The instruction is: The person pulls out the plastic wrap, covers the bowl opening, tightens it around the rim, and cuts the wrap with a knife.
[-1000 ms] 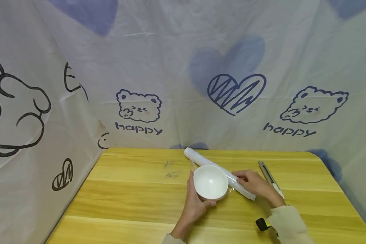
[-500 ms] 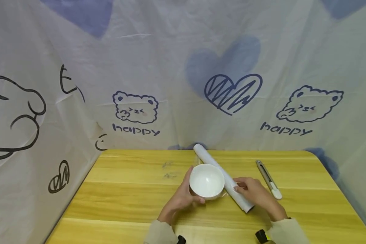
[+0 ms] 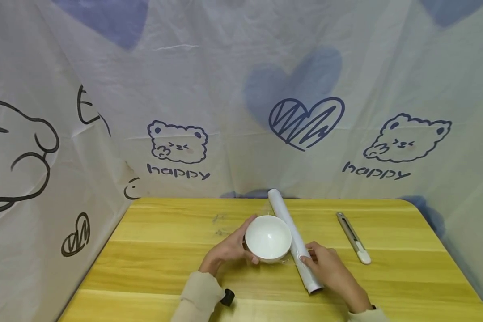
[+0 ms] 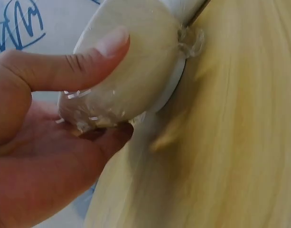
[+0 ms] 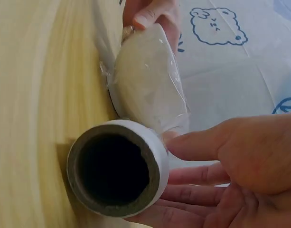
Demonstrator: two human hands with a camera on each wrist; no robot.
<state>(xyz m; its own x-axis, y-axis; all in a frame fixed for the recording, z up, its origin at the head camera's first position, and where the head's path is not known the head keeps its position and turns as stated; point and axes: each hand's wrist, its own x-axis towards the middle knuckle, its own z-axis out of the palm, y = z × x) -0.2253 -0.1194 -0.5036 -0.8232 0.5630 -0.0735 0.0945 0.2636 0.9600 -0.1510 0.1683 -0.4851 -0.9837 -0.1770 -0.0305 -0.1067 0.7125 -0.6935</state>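
- Backdrop (image 3: 233, 67): pale fabric printed with hearts, bears and "happy", filling the upper frame of the head view.
- Table (image 3: 165, 259): yellow wood grain, across the lower half.
- Bowl (image 3: 268, 239): white, mouth upward, lower centre, touching or very near the roll.
- Left hand (image 3: 231, 246): grasping the bowl's left side, thumb toward the near side.
- Roll (image 3: 285, 219): white, slanting from centre toward the lower right.
- Right hand (image 3: 326, 268): gripping the roll's near end, thumb on one side, fingers along the other.
- Clear film (image 4: 190, 40): clinging to the bowl's outside, bunched near the foot.
- Cutter (image 3: 354, 239): grey and white, lying right of the roll, untouched.
- Handling, as judged: the wrapping seems best served by a steady bowl and a roll turned with light, even tension; a hard pull could tip the bowl or tear the film. Smoothing the bunched part should help it cling.
- Hard to make out: whether film spans the bowl's mouth; where the sheet leaves the roll; whether the bowl's foot rests on the table.
- Hidden: left fingertips, behind the bowl; part of the roll's length, behind the bowl's rim.
- Cut off: both sleeves, at the lower edge.
- Unclear: faint marks (image 3: 218, 218) left of the bowl.
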